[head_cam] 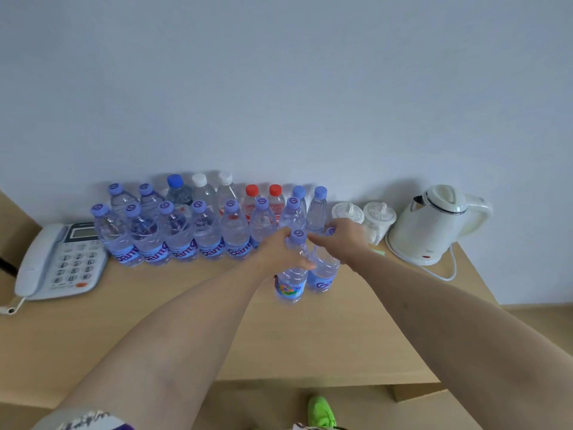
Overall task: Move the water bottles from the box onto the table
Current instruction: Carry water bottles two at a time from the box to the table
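There is one view only, from a wide-angle camera worn on the person's head. It looks forward and down over both outstretched forearms at the counter (pixel 356 330), standing close to its near edge. It faces the wall (pixel 279 88) behind, which fills the upper half. The bottom edge catches the floor and a green shoe (pixel 321 412). Straight lines bend toward the edges.

Purple "Ganten" on front-row bottle labels (pixel 183 252); phone keypad (pixel 74 265) digits blurred.
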Demonstrator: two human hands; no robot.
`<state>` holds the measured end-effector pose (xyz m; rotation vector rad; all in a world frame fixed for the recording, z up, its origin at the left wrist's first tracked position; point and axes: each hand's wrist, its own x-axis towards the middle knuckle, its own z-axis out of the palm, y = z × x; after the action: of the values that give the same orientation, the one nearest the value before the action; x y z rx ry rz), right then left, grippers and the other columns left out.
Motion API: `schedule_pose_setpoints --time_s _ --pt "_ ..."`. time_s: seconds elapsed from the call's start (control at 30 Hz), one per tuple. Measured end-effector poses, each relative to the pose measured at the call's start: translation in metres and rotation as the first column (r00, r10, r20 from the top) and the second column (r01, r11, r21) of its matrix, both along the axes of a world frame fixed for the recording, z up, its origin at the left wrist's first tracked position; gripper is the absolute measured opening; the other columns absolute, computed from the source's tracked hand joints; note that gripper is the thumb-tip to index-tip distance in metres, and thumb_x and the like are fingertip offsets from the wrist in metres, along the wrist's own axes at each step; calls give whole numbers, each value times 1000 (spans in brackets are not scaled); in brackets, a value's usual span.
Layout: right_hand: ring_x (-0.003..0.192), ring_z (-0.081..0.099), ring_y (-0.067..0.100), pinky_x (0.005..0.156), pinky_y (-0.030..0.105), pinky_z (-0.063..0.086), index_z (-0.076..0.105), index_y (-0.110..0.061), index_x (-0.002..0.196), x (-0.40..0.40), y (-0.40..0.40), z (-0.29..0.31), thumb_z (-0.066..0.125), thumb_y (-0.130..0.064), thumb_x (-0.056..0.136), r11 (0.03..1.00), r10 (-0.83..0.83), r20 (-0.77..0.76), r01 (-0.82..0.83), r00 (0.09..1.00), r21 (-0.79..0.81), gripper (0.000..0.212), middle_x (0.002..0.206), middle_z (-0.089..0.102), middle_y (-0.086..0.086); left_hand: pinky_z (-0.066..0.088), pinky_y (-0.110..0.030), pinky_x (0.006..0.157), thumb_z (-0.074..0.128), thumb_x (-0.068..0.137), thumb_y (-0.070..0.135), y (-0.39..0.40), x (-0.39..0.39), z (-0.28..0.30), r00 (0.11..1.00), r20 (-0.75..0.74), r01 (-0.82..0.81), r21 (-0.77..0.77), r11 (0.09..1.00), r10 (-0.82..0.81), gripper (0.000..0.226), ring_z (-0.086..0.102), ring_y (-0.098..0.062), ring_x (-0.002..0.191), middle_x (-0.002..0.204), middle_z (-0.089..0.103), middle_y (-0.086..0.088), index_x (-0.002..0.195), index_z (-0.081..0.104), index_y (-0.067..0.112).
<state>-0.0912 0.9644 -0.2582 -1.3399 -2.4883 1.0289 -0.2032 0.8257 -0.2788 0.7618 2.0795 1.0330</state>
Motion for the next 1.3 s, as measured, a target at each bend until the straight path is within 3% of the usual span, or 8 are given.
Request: schedule_pose_setpoints --time_s 0.13,0.23,0.33,0.5,0.67,0.9,1.13,1.3 --pt "64 62 28 64 43 56 54 -13 72 -6 19 -6 79 -54 81 997 -70 -1 70 998 11 49 67 57 2 54 -33 89 98 56 33 17 -7 -9 998 -33 53 -85 995 -56 77 61 -15 111 118 64 8 120 56 31" --pt "65 60 28 53 35 43 45 -14 69 -14 33 -4 79 -52 83 996 -88 -3 88 996 2 53 68 55 2 47 -28 67 98 55 36 27 -10 -11 997 -54 44 -128 991 -51 65 61 -15 101 107 63 9 101 52 32" --pt "63 58 24 49 30 34 45 -16 69 -25 40 -2 78 -51 85 997 -74 7 74 997 7 51 69 54 1 45 -27 67 97 54 38 34 -13 -9 995 -78 57 -131 990 -67 63 61 -15 99 101 63 11 98 52 32" --pt "82 72 34 63 36 51 62 -9 81 -46 45 -2 79 -43 81 985 -149 -56 144 987 -98 38 87 73 13 64 -44 65 95 53 27 39 -17 -1 997 18 80 -181 980 -78 73 65 -20 104 115 62 5 112 53 31" --pt "89 69 35 82 48 60 59 -8 85 -59 47 -8 79 -46 83 976 -190 -130 173 973 -134 43 83 60 11 65 -52 71 96 55 21 40 -21 1 994 61 103 -191 976 -93 76 66 -23 107 119 63 2 117 53 32" --pt "81 52 29 68 37 43 54 -11 89 -72 45 -11 77 -51 84 967 -212 -141 186 967 -176 46 89 56 11 66 -44 71 96 53 24 35 -23 -3 994 41 111 -173 979 -105 71 66 -21 104 111 62 8 109 53 36" --pt "89 64 31 71 40 53 59 -7 103 -57 44 -7 86 -38 79 950 -210 -154 164 966 -267 47 93 61 7 64 -44 81 95 55 26 31 -18 -5 990 80 127 -150 981 -116 63 66 -16 107 114 68 9 105 58 38" --pt "73 53 21 56 31 39 46 -15 75 -36 36 -13 86 -24 78 927 -290 -169 233 942 -295 41 74 50 1 56 -29 67 97 58 25 23 -11 -10 989 -14 143 -128 981 -146 51 66 -14 97 97 67 13 92 59 33"
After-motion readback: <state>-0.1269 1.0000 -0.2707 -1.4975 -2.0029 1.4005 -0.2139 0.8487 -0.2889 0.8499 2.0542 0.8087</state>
